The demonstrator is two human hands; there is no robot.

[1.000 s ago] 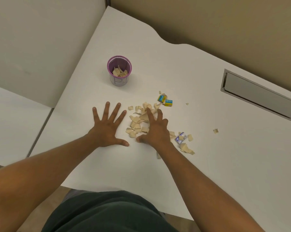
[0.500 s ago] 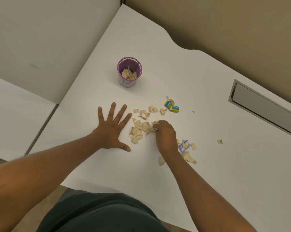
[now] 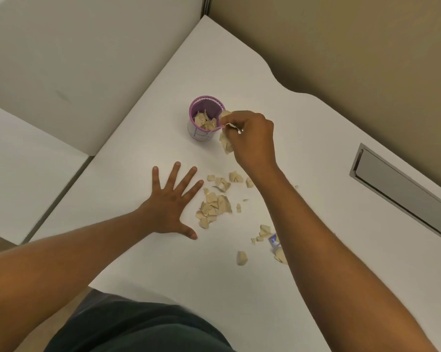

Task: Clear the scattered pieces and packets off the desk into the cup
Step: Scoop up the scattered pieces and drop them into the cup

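Observation:
A purple mesh cup point(image 3: 206, 102) stands on the white desk point(image 3: 138, 153), partly filled with beige pieces. My right hand point(image 3: 252, 138) hovers just right of the cup's rim, closed on a bunch of beige pieces point(image 3: 225, 143) that stick out below the fingers. My left hand point(image 3: 172, 207) lies flat on the desk with fingers spread, holding nothing. Beside it lies a pile of beige pieces point(image 3: 215, 207), with more scattered pieces point(image 3: 241, 257) nearer me. A small blue-and-white packet point(image 3: 273, 240) peeks out from under my right forearm.
A grey cable hatch point(image 3: 402, 191) is set into the desk at the right. White partition panels point(image 3: 74, 59) stand to the left and a beige wall point(image 3: 341, 47) behind. The desk's near edge runs just in front of my dark shirt point(image 3: 138, 326).
My right hand closed on a bunch of pieces from the pile and lifted them up to the cup's rim. The left hand stayed flat. The view shifted, and my forearm now hides the yellow-blue packets.

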